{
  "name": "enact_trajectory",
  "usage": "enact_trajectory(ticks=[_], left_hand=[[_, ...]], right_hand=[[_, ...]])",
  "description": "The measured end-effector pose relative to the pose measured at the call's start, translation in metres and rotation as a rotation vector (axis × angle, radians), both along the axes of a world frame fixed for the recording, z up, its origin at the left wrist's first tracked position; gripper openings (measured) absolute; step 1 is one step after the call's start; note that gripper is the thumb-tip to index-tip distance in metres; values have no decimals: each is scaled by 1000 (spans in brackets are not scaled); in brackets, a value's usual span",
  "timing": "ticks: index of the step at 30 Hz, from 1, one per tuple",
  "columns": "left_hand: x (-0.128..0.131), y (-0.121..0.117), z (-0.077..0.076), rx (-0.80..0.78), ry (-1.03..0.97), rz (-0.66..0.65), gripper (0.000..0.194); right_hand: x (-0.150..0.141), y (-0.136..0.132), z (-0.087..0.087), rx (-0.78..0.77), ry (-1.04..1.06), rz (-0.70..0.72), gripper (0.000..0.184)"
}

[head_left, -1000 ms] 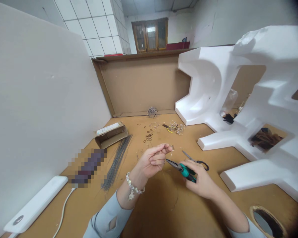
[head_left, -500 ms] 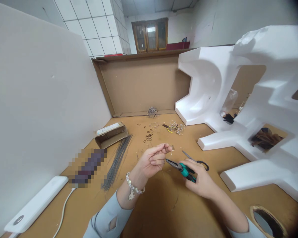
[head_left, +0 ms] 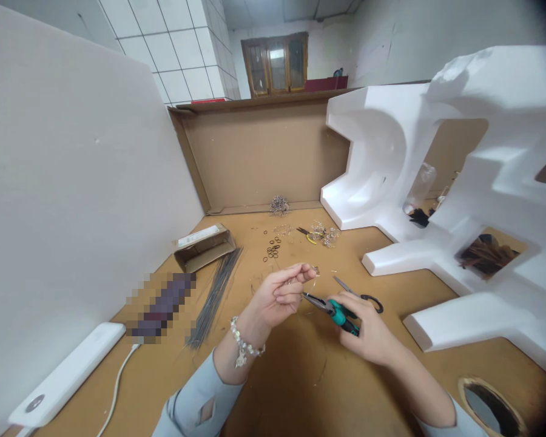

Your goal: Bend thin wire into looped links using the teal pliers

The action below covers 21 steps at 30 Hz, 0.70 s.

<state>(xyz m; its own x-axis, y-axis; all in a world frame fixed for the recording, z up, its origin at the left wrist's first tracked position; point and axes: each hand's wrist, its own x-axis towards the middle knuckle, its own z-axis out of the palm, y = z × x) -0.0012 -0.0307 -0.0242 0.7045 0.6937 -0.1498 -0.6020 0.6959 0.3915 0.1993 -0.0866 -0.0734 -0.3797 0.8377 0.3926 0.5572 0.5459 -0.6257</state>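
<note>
little change over the last second: both hands keep almost the same pose above the desk (head_left: 273,406), which suggests a steady, fine hold in the wire work and no visible advance. left hand (head_left: 279,297): grip pressed together at thumb and forefinger, apparently pinching a fine wire (head_left: 315,280); its far end too thin to trace. right hand (head_left: 366,331): grip wrapped round green-handled pliers (head_left: 338,311), which lie between the two hands, tips at the left hand's curled fingers; touching or just apart, cannot tell. scissors (head_left: 373,303) lie just beyond the right hand. dark rings (head_left: 273,250) scattered farther back, grey wire bundle (head_left: 216,300) off to the left; both unmoved.
</note>
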Motion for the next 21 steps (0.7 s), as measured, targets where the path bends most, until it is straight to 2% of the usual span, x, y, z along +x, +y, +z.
enact_trajectory(ticks=[15, 21], left_hand=[[2, -2, 1, 17, 41, -19, 35], [0, -1, 1, 150, 62, 22, 32]], right_hand=[[0, -4, 3, 20, -51, -27, 40], [-1, -6, 5, 24, -72, -87, 37]])
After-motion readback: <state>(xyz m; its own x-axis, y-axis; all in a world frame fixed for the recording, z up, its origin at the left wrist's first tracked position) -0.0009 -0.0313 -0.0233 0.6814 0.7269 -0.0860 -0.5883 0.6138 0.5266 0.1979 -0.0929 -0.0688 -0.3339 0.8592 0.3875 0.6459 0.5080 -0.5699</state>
